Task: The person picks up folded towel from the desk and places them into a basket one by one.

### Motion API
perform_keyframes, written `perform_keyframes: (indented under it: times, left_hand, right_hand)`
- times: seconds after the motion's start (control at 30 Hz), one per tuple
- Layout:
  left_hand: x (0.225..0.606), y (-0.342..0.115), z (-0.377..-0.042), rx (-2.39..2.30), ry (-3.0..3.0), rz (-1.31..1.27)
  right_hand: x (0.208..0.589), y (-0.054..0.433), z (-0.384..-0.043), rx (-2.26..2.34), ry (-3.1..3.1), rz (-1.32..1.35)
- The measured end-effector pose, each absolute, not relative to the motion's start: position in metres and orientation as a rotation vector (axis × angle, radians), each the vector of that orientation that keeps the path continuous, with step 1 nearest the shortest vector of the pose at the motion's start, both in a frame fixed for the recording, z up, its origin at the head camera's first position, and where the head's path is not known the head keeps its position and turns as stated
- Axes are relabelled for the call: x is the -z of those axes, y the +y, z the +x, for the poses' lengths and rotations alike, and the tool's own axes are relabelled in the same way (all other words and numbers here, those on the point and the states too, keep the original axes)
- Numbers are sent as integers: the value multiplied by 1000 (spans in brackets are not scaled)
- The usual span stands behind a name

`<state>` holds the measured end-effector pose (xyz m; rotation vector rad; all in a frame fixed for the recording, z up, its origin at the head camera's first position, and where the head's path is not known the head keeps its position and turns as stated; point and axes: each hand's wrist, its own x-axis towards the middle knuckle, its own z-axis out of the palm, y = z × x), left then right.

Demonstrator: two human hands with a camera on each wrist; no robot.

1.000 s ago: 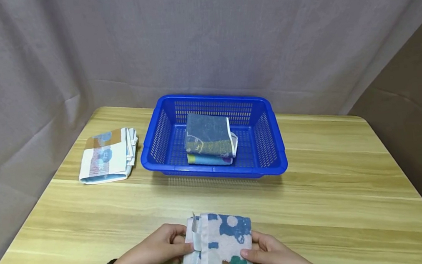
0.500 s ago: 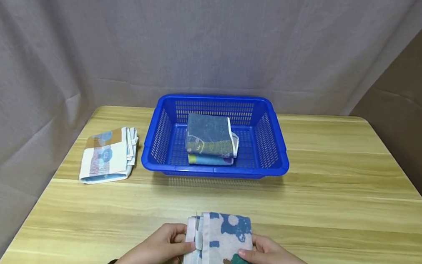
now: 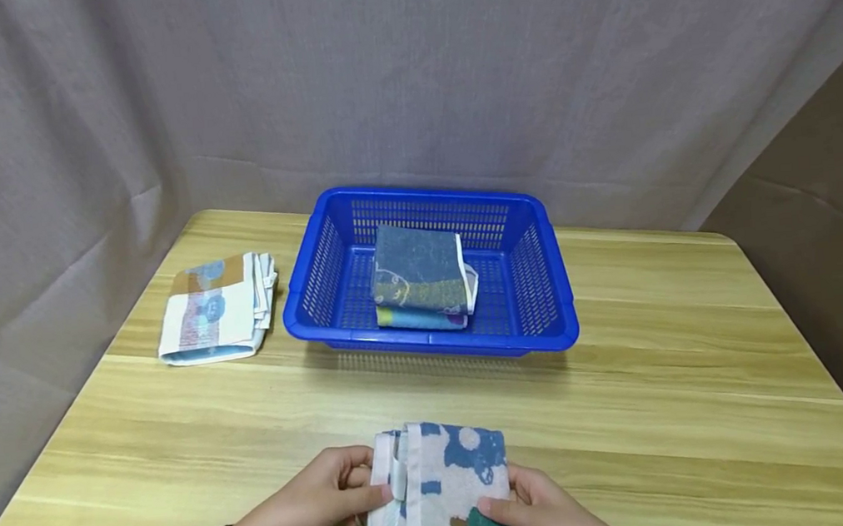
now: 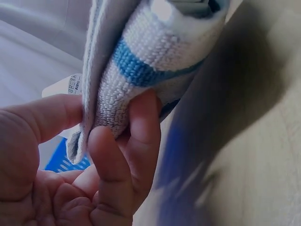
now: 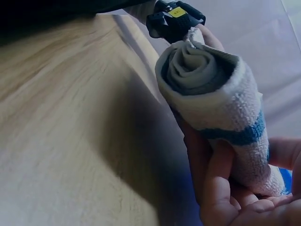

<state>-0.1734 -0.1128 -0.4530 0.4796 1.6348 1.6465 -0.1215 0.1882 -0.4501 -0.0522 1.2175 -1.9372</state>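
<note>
Between both hands, at the table's near edge in the head view, is a folded towel (image 3: 449, 486) in pale pink-white with blue patches and a green tree. My left hand (image 3: 322, 497) pinches its left edge, thumb beside a white label tag. The right hand (image 3: 551, 506) grips the right edge with the thumb on top and fingers behind. Seen end-on in the right wrist view, the towel (image 5: 244, 122) is curled into a loose roll, held off the table. In the left wrist view, thumb and fingers hold the towel's layered edge (image 4: 106, 108).
A blue plastic basket (image 3: 432, 341) stands at the back middle, holding a dark folded towel (image 3: 418, 267) on top of a light-blue and yellow one (image 3: 419, 317). Left of it lies a white, brown and blue folded towel (image 3: 211, 311). A grey curtain (image 3: 405, 72) hangs behind the table.
Both hands and the held towel have shifted slightly to the right. The label tag now lies flatter against the towel.
</note>
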Motion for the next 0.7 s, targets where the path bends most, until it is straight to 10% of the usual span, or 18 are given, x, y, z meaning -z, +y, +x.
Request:
perform_keyframes:
  times: [0.7]
  left_hand:
    - [400, -114, -180, -1716, 1720, 557]
  right_hand:
    - [400, 191, -128, 1887, 1608, -216]
